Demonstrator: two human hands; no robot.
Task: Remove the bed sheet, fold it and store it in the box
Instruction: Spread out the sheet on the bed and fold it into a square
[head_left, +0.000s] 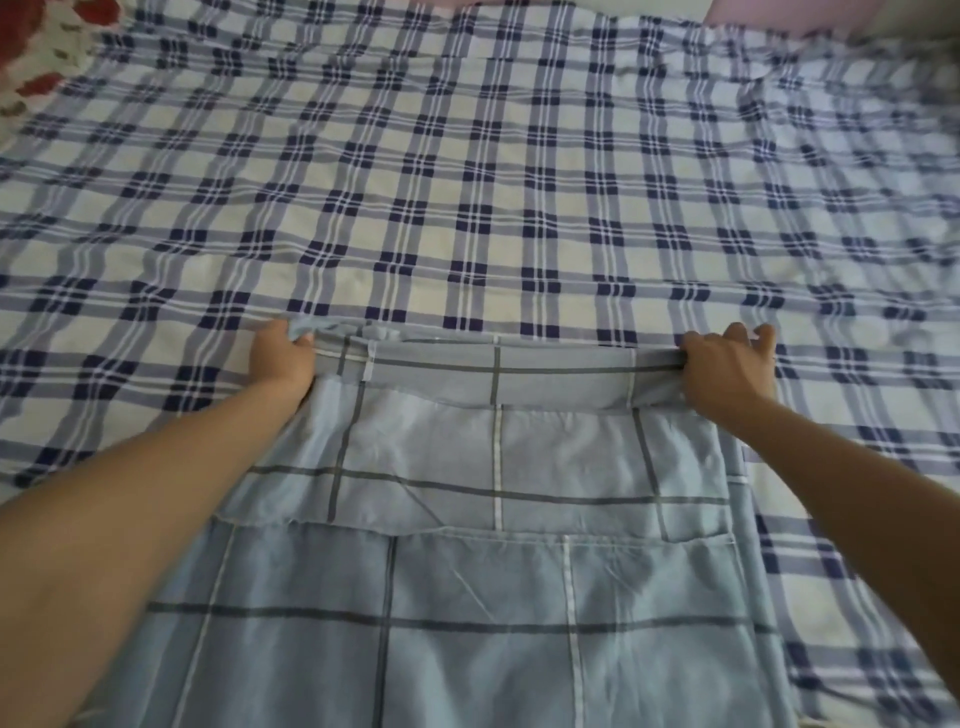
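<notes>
Both hands, left (283, 358) and right (727, 371), grip the folded blue checked sheet (467, 519), fingers curled round its rolled edge, on the plaid bed (467, 182).

a plaid cover (467, 156) in white, grey-blue and navy fills most of the frame, spread flat with light wrinkles toward the right edge. in the upper left corner lies a floral cloth (36, 57), white with red blooms, touching the cover. a pink cloth (769, 13) shows at the upper right, along the cover's far edge.
</notes>
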